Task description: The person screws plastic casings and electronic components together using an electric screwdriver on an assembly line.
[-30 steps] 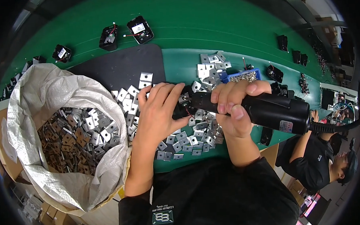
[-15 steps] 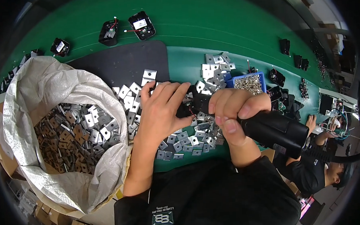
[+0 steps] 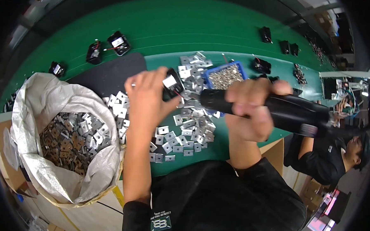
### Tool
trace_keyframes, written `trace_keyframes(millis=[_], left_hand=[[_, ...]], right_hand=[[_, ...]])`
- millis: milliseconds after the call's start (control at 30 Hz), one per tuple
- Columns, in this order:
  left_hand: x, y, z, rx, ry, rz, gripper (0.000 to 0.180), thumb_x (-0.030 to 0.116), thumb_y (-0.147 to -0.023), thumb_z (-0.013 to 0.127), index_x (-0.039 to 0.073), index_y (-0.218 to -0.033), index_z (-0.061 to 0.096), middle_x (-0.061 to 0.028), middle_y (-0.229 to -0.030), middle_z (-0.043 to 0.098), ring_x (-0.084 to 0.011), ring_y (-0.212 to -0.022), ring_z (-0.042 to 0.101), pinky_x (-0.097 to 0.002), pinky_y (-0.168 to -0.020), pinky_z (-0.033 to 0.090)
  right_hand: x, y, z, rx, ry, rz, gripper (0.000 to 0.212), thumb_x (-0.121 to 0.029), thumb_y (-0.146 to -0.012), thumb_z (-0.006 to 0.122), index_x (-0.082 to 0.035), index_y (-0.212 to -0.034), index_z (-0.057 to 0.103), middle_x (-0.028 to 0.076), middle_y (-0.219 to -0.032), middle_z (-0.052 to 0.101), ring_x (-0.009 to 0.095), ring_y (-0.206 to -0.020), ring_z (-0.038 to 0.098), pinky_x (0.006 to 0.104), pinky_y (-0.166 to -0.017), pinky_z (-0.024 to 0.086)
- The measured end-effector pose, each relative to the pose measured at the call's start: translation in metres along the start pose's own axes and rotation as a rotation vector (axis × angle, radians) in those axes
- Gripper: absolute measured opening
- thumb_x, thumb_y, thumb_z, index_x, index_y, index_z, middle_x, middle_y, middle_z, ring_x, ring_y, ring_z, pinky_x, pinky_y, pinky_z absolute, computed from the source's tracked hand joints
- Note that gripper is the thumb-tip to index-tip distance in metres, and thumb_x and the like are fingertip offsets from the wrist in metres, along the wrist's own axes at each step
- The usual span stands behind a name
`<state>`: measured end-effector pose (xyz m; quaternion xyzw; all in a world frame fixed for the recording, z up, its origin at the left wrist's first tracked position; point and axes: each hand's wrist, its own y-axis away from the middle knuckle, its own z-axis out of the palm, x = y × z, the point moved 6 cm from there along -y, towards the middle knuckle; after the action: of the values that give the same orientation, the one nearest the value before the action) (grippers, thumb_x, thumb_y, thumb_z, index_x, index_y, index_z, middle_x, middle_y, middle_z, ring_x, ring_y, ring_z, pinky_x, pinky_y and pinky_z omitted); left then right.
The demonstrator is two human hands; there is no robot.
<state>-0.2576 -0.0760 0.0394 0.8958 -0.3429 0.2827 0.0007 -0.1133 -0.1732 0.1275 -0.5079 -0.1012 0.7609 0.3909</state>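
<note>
Gripping the black housing (image 3: 172, 86) between thumb and fingers, your left hand (image 3: 144, 96) holds it above the spread metal plates (image 3: 178, 149), turned so its white label shows. Half a second ago the nose of the black handheld tool (image 3: 298, 112) covered part of that housing; now the nose stands just to its right, leaving the housing in plainer view. That suggests the tool is off the work, or nearly so, though you cannot tell whether its thin tip touches the edge. Your right hand (image 3: 253, 110), blurred, has its fingers closed around the tool's body. Farther out, the blue tray (image 3: 244, 70) of screws (image 3: 226, 76) sits on the green counter (image 3: 162, 63), the white woven sack (image 3: 28, 118) stands to your left, and other housings (image 3: 94, 53) lie past the dark mat (image 3: 117, 72).
</note>
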Motion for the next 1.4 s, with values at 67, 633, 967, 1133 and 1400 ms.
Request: trace_keyframes(millis=[67,633,967,1133,1400], left_hand=[[0.000,-0.019,-0.007,0.161,-0.059,0.035,0.067,0.023,-0.060,0.079,0.009,-0.120,0.055,-0.0120,-0.106,0.062,-0.0291,-0.105,0.055,-0.0451,-0.092,0.035],[0.159,-0.052,0.026,0.004,0.262,0.623,0.026,0.009,-0.073,0.063,0.007,-0.099,0.065,-0.0097,-0.102,0.063,-0.0265,-0.097,0.059,-0.0394,-0.085,0.047],[0.282,0.051,0.157,-0.207,0.037,1.046,0.077,0.061,-0.055,0.075,0.009,-0.109,0.060,-0.0126,-0.109,0.057,-0.0269,-0.112,0.046,-0.0381,-0.091,0.033],[0.278,0.065,0.170,0.082,-0.013,1.088,0.023,0.024,-0.081,0.053,0.005,-0.089,0.065,-0.0140,-0.105,0.064,-0.0281,-0.114,0.050,-0.0410,-0.096,0.034],[0.270,0.066,0.141,0.115,0.136,1.060,0.016,0.022,-0.075,0.057,0.008,-0.076,0.066,-0.0090,-0.085,0.059,-0.0288,-0.098,0.056,-0.0409,-0.094,0.038]], right_hand=[[-0.037,-0.006,-0.017,0.018,0.077,-0.067,0.045,-0.013,-0.083,0.064,-0.014,-0.122,0.040,0.000,-0.069,0.047,0.014,-0.057,0.049,0.0346,-0.062,0.047],[-0.158,0.006,-0.103,0.214,0.551,-0.219,0.045,-0.008,-0.077,0.062,-0.003,-0.118,0.043,0.005,-0.065,0.047,0.016,-0.054,0.048,0.0353,-0.061,0.048],[-0.196,0.034,-0.108,0.155,0.600,-0.225,0.046,-0.015,-0.082,0.063,-0.008,-0.121,0.041,0.002,-0.073,0.048,0.014,-0.059,0.047,0.0342,-0.065,0.042],[-0.189,0.038,-0.110,0.125,0.640,-0.176,0.045,-0.015,-0.082,0.063,-0.008,-0.122,0.042,0.001,-0.073,0.047,0.013,-0.060,0.046,0.0330,-0.066,0.041],[-0.165,0.026,-0.109,0.095,0.537,-0.119,0.044,-0.012,-0.081,0.062,-0.008,-0.120,0.043,0.002,-0.073,0.046,0.013,-0.059,0.046,0.0338,-0.067,0.042]])
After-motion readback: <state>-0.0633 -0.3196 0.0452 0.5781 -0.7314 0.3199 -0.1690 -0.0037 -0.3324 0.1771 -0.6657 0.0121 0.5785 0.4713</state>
